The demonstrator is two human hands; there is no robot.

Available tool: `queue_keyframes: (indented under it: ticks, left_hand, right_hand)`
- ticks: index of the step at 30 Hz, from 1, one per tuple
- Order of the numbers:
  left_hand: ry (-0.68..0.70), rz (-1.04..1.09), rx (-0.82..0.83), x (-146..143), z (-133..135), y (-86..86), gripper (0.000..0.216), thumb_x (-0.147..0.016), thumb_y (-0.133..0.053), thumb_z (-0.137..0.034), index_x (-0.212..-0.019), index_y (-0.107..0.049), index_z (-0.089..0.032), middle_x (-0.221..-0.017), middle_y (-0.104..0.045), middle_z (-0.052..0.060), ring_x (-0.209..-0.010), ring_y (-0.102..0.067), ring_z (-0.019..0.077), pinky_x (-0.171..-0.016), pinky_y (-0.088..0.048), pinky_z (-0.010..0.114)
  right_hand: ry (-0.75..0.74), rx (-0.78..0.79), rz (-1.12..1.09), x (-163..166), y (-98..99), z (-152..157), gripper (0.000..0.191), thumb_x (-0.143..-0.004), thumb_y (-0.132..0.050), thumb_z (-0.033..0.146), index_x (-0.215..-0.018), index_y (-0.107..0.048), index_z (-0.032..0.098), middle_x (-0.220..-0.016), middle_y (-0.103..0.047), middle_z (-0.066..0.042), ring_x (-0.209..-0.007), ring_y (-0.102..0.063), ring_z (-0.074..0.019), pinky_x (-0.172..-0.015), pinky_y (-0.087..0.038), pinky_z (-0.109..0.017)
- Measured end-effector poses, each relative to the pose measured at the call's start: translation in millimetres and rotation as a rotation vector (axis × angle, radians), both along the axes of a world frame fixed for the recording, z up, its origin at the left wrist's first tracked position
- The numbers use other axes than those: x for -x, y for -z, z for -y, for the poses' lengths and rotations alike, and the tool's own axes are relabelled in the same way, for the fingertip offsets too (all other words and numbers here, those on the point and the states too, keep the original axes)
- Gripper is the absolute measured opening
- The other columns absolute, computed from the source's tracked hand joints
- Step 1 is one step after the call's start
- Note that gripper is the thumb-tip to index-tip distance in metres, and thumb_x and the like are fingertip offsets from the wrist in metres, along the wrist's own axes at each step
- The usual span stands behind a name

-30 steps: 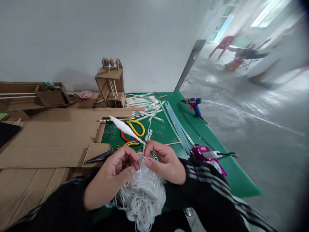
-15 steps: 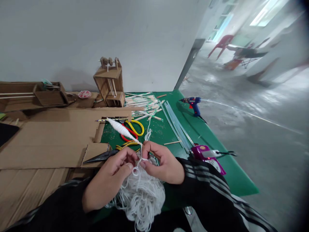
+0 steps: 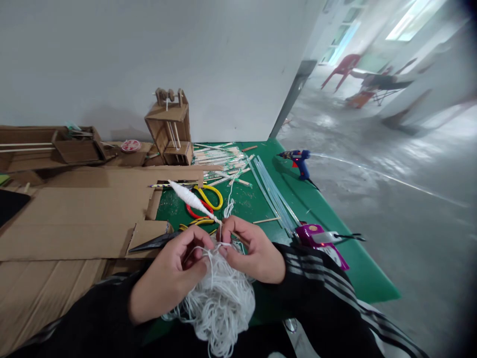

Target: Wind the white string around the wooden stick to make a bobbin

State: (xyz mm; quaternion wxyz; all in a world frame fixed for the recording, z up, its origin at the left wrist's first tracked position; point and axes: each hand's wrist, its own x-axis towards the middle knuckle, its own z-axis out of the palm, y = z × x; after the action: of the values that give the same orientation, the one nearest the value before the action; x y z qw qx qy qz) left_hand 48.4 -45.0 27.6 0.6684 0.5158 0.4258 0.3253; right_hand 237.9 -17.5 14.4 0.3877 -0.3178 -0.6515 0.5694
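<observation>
A loose tangle of white string (image 3: 219, 303) lies in my lap at the table's near edge. My left hand (image 3: 169, 276) is closed, its fingers pinching strands at the top of the tangle. My right hand (image 3: 251, 248) is closed too, pinching the string and holding a thin stick wound with white string, the spindle (image 3: 190, 199), which points up and left over the table. Both hands meet just above the tangle.
The green table (image 3: 320, 209) carries yellow and red scissors (image 3: 208, 199), clear glue sticks (image 3: 274, 194), a blue glue gun (image 3: 300, 161), a purple glue gun (image 3: 320, 238), wooden sticks (image 3: 219, 156) and a cardboard frame model (image 3: 169, 127). Flat cardboard sheets (image 3: 74, 214) cover the left.
The spindle dipped toward the left and came back up a little. My left fingers have shifted on the strands; both hands stay at the same spot.
</observation>
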Motion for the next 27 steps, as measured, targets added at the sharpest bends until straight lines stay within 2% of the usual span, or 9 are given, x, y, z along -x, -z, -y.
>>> queue_keyframes:
  ticks: [4,7,12,18,22,27]
  left_hand:
    - [0.008,-0.02,-0.073,-0.2,-1.5,-0.6,0.009,-0.084,-0.056,-0.014,-0.089,-0.051,-0.021,-0.076,-0.046,-0.004,-0.068,-0.043,0.011,-0.06,-0.037,0.021]
    - [0.007,-0.072,-0.13,0.1,-1.9,-0.2,0.005,-0.087,-0.054,-0.017,-0.089,-0.052,-0.021,-0.082,-0.053,-0.001,-0.075,-0.049,0.0131,-0.066,-0.04,0.023]
    - [-0.054,-0.257,-0.199,-2.4,-0.1,-1.3,0.005,-0.088,-0.055,-0.023,-0.092,-0.054,-0.021,-0.081,-0.058,0.0,-0.068,-0.052,0.0143,-0.059,-0.039,0.024]
    - [-0.05,-0.601,-0.384,-2.1,0.9,-4.1,0.007,-0.084,-0.059,-0.024,-0.089,-0.06,-0.022,-0.059,-0.045,-0.006,-0.053,-0.042,0.0136,-0.052,-0.033,0.024]
    - [-0.087,-0.641,-0.485,-1.7,1.6,-4.3,0.001,-0.083,-0.06,-0.022,-0.083,-0.061,-0.021,-0.069,-0.053,-0.002,-0.059,-0.046,0.0145,-0.056,-0.036,0.025]
    - [-0.117,-0.625,-0.541,-2.0,2.2,-4.2,0.012,-0.087,-0.059,-0.027,-0.096,-0.062,-0.021,-0.081,-0.059,0.001,-0.062,-0.049,0.0154,-0.058,-0.038,0.025]
  right_hand:
    - [0.002,-0.002,-0.004,-0.4,0.1,0.0,0.014,-0.079,-0.06,0.019,-0.078,-0.046,0.02,-0.075,-0.05,0.0,-0.066,-0.047,-0.0127,-0.061,-0.039,-0.027]
    - [0.011,-0.007,0.002,0.1,-0.1,-0.1,0.014,-0.079,-0.06,0.018,-0.078,-0.046,0.02,-0.074,-0.05,0.0,-0.066,-0.047,-0.0128,-0.061,-0.04,-0.027]
    - [0.017,0.003,-0.003,0.6,-0.6,0.3,0.015,-0.079,-0.062,0.022,-0.078,-0.047,0.02,-0.074,-0.052,0.001,-0.066,-0.048,-0.0128,-0.061,-0.041,-0.026]
    - [0.021,-0.026,-0.038,0.8,-0.9,0.9,0.015,-0.081,-0.062,0.023,-0.078,-0.047,0.02,-0.078,-0.054,-0.001,-0.07,-0.05,-0.0134,-0.064,-0.042,-0.027]
    - [0.006,-0.023,-0.054,0.6,0.3,0.9,0.015,-0.082,-0.062,0.021,-0.078,-0.047,0.02,-0.08,-0.056,-0.002,-0.072,-0.052,-0.0138,-0.066,-0.043,-0.027]
    - [0.004,-0.013,-0.051,-0.3,1.9,0.3,0.015,-0.083,-0.062,0.022,-0.079,-0.047,0.02,-0.082,-0.056,-0.002,-0.074,-0.053,-0.0143,-0.069,-0.044,-0.028]
